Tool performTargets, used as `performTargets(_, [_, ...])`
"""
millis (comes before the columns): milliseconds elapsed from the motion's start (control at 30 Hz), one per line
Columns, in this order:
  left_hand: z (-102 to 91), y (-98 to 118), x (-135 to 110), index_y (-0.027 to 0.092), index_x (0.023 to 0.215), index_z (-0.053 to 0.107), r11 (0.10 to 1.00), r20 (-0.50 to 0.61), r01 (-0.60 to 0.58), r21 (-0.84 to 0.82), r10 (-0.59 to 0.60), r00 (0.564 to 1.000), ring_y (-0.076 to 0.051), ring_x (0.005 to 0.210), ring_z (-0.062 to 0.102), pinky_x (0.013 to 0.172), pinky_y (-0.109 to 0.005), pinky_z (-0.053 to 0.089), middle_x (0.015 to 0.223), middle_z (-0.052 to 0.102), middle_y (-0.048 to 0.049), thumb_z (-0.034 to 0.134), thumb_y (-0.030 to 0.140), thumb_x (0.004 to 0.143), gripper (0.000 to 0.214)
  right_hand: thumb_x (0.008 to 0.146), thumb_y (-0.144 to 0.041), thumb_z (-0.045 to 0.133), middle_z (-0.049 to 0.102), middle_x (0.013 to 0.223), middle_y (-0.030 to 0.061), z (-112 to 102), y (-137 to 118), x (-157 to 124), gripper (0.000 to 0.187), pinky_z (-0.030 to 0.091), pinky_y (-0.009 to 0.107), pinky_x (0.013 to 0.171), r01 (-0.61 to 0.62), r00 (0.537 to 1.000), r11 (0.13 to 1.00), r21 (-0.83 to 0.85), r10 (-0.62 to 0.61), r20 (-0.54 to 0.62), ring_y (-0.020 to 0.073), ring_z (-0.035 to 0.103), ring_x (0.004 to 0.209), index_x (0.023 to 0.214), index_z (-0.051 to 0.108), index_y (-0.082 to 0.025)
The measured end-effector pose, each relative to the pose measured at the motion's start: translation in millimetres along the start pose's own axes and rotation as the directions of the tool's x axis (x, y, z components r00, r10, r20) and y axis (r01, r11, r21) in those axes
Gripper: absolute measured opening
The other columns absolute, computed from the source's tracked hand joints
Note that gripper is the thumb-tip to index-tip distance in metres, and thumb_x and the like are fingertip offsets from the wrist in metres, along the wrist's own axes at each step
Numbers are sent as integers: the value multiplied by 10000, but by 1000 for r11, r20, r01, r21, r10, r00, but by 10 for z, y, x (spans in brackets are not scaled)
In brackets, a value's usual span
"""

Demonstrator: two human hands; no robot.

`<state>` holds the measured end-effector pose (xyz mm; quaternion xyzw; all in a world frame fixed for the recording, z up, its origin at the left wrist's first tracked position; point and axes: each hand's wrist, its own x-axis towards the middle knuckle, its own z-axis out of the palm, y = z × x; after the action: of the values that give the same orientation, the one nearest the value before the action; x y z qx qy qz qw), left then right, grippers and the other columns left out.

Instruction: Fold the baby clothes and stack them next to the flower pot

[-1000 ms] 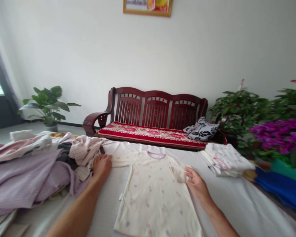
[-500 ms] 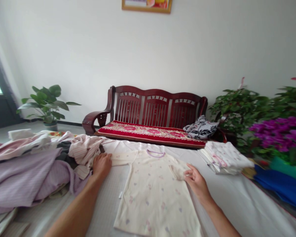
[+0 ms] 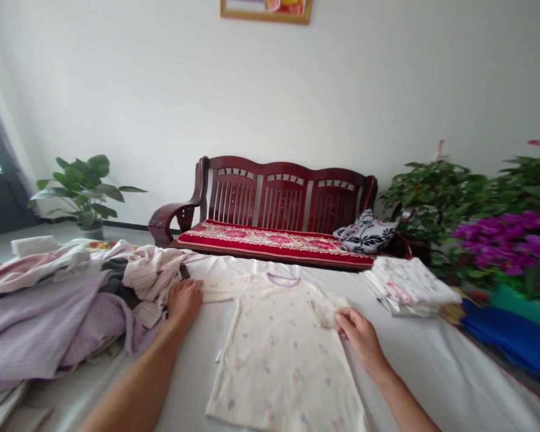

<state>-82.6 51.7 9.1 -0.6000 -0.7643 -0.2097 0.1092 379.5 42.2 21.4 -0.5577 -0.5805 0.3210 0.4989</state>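
Observation:
A cream long-sleeved shirt [image 3: 279, 354] with small prints and a lilac neckline lies spread flat on the white-covered table. Its left-side sleeve stretches straight out, and my left hand [image 3: 185, 305] is closed over the cuff end, fingertips partly hidden. The other sleeve is folded inward over the shirt's side. At that fold my right hand [image 3: 359, 337] pinches the fabric between thumb and fingers.
Beside my left hand lies a heap of rumpled clothes [image 3: 36, 330]. A stack of folded clothes [image 3: 414, 288] stands at the right, near blue cloth [image 3: 513, 342] and purple flowers [image 3: 508, 243]. Behind the table is a wooden bench [image 3: 283, 195] with a cushion [image 3: 366, 233].
The raised fingers of my right hand have come down and closed on the folded sleeve. My left hand stays at the other cuff. The view has shifted slightly.

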Motion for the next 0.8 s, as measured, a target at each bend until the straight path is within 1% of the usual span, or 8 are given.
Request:
performTargets(133, [-10, 2, -3, 159, 1172, 704, 1000, 13, 12, -6, -12, 1000, -303, 1197, 575, 1048, -448, 375, 1233, 684, -132, 460, 150, 869, 390, 688, -435, 598, 686, 715, 26, -5, -7, -10, 257, 482, 303, 628, 5, 999, 999, 40, -3, -43, 223, 647, 715, 787, 651, -204])
performTargets(267, [-47, 27, -8, 199, 1185, 706, 999, 5, 33, -14, -33, 999, -291, 1237, 549, 1082, -423, 354, 1276, 669, -95, 467, 144, 865, 403, 623, -351, 530, 708, 791, 43, -57, 94, 38, 148, 495, 336, 751, 76, 973, 996, -51, -85, -216, 245, 656, 814, 685, 596, -234])
performTargets(367, [-108, 118, -11, 227, 1197, 701, 997, -27, 39, -59, -41, 999, -278, 1267, 524, 1096, -402, 354, 1313, 649, -62, 465, 143, 863, 417, 583, -291, 480, 715, 886, 52, -131, 193, 99, 268, 484, 359, 846, 77, 936, 976, -202, -141, -322, 255, 652, 898, 800, 630, -245])
performTargets(433, [-152, 239, -18, 237, 1190, 700, 993, -53, 3, -120, -9, 999, -272, 1269, 519, 1093, -395, 364, 1319, 645, -47, 456, 150, 870, 411, 594, -282, 472, 708, 977, 66, -186, 261, 146, 360, 485, 364, 866, 70, 918, 958, -279, -171, -358, 262, 640, 972, 908, 643, -245])
performTargets(533, [-184, 524, -43, 249, 1170, 695, 949, -59, -106, -296, 93, 994, -238, 1202, 572, 1056, -360, 408, 1283, 662, -30, 451, 163, 877, 390, 630, -297, 493, 691, 1086, 96, -254, 374, 221, 412, 486, 381, 908, 55, 910, 950, -307, -174, -377, 278, 625, 1051, 1005, 646, -224])
performTargets(600, [-184, 777, -65, 246, 1145, 697, 878, -24, -154, -453, 160, 987, -208, 1108, 629, 990, -318, 459, 1227, 688, -24, 463, 173, 874, 366, 642, -305, 505, 690, 1131, 113, -280, 451, 263, 447, 485, 386, 938, 18, 913, 962, -272, -126, -387, 280, 631, 1069, 1055, 643, -204])
performTargets(700, [-199, 1226, -82, 225, 1105, 716, 785, 99, -135, -604, 241, 965, -181, 955, 684, 871, -271, 504, 1122, 733, -33, 489, 174, 859, 338, 656, -310, 511, 689, 1176, 122, -292, 536, 296, 472, 490, 375, 954, -35, 917, 977, -208, -52, -395, 274, 644, 1087, 1094, 641, -191])
performTargets(800, [-259, 1707, -66, 215, 1046, 742, 807, 247, -92, -584, 285, 926, -185, 919, 698, 832, -258, 493, 1041, 763, -44, 519, 184, 860, 291, 667, -318, 516, 685, 1195, 129, -284, 554, 301, 471, 484, 391, 968, -44, 924, 978, -204, -38, -381, 285, 639, 1107, 1100, 650, -189])
